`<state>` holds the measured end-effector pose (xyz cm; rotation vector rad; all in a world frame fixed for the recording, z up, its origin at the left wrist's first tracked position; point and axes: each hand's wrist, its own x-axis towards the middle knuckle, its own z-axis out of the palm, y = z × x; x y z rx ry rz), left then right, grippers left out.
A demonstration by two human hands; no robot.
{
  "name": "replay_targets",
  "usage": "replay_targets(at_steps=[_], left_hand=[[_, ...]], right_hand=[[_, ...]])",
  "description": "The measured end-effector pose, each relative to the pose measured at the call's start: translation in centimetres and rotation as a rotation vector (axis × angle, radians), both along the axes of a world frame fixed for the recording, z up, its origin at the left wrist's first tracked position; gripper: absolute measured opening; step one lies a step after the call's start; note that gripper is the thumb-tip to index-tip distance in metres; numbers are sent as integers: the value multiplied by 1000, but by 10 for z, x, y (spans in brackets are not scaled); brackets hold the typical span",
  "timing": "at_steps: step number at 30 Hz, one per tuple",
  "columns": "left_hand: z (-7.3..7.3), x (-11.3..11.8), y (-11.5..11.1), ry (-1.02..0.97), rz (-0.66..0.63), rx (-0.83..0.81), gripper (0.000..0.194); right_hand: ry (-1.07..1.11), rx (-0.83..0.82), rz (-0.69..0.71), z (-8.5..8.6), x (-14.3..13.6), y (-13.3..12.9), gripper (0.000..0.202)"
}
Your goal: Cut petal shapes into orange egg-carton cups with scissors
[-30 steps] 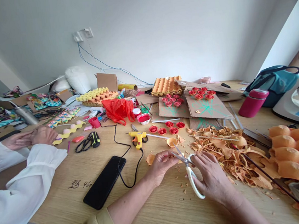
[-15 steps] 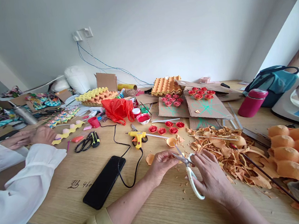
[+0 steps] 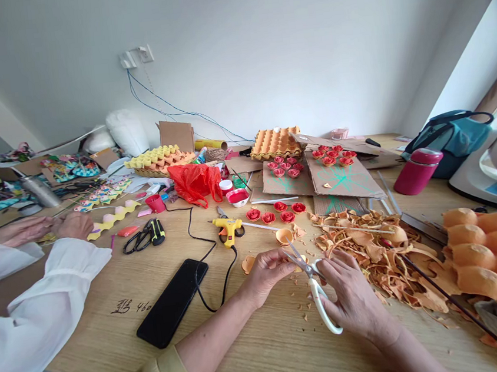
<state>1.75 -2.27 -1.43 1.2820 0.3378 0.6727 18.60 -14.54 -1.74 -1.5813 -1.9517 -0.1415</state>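
Note:
In my right hand (image 3: pixel 352 290) is a pair of scissors with white handles (image 3: pixel 320 306), its blades parted and pointing up and left. My left hand (image 3: pixel 264 276) is closed in a pinch beside the blades, on a small orange piece of egg carton that the fingers and blades mostly hide. Just beyond the blade tips stands an orange carton cup (image 3: pixel 284 237). A cut, petal-edged carton piece (image 3: pixel 248 264) lies left of my left hand. Small orange crumbs are scattered below the blades. Several red paper roses (image 3: pixel 284 216) sit behind the cup.
A heap of orange carton scraps (image 3: pixel 362 257) and an egg tray (image 3: pixel 477 250) lie on the right. Left of my hands are a yellow glue gun (image 3: pixel 228 230) with its cord and a black phone (image 3: pixel 172 303). A co-worker's hands (image 3: pixel 72 225) work at the far left.
My hands and the scissors stay almost in place, with the blades shifting only slightly. The co-worker's hands have moved a little. The view has shifted marginally.

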Motion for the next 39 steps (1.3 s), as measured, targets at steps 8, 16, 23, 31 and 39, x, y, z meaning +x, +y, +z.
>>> replay_targets(at_steps=[8, 16, 23, 31, 39], left_hand=[[9, -3, 1, 37, 1, 58, 20], [19, -8, 9, 130, 17, 342, 16], [24, -11, 13, 222, 72, 534, 10], [28, -10, 13, 249, 169, 631, 5], [16, -7, 16, 301, 116, 454, 11]], right_hand=[[3, 7, 31, 0, 1, 0, 16], [-17, 5, 26, 1, 0, -1, 17], [-30, -11, 28, 2, 0, -2, 18], [-62, -14, 25, 2, 4, -1, 20], [60, -8, -34, -5, 7, 4, 25]])
